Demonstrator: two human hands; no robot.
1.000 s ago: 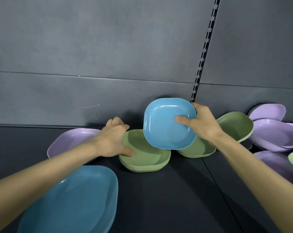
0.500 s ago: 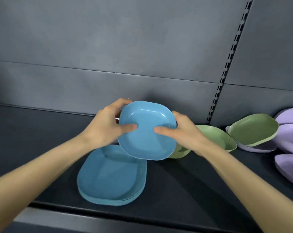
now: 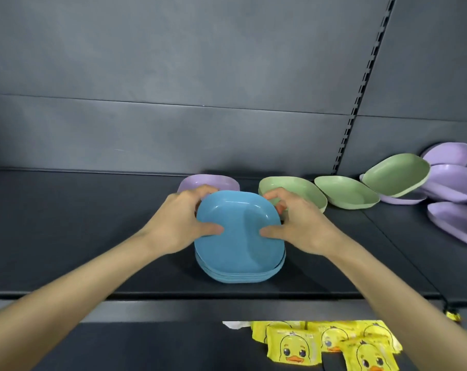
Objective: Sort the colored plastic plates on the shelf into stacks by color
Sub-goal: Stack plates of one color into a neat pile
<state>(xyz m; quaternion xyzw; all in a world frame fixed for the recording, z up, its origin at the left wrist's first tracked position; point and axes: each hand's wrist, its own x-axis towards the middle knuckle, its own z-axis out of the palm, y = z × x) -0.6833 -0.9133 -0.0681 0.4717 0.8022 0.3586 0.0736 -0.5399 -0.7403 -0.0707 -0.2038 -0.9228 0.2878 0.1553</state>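
Observation:
A blue plate [image 3: 237, 226] rests on top of a stack of blue plates [image 3: 240, 277] near the shelf's front edge. My left hand [image 3: 181, 223] grips its left rim and my right hand [image 3: 299, 223] grips its right rim, thumbs on the inside. Behind them lies a purple plate [image 3: 208, 182], partly hidden by my left hand. A green plate stack [image 3: 293, 190] sits behind my right hand. Two more green plates [image 3: 346, 192] [image 3: 397, 174] lie to the right, the far one tilted. Several purple plates [image 3: 451, 180] are piled at the far right.
The dark shelf [image 3: 79, 223] ends in a front lip [image 3: 173, 295]. A slotted upright [image 3: 360, 89] divides the grey back wall. On the shelf below lie yellow packets with duck faces [image 3: 326, 341].
My right hand carried the blue plate leftwards from the green plates, my left hand joined it, and both lowered it onto the blue stack. The view shifted left and down.

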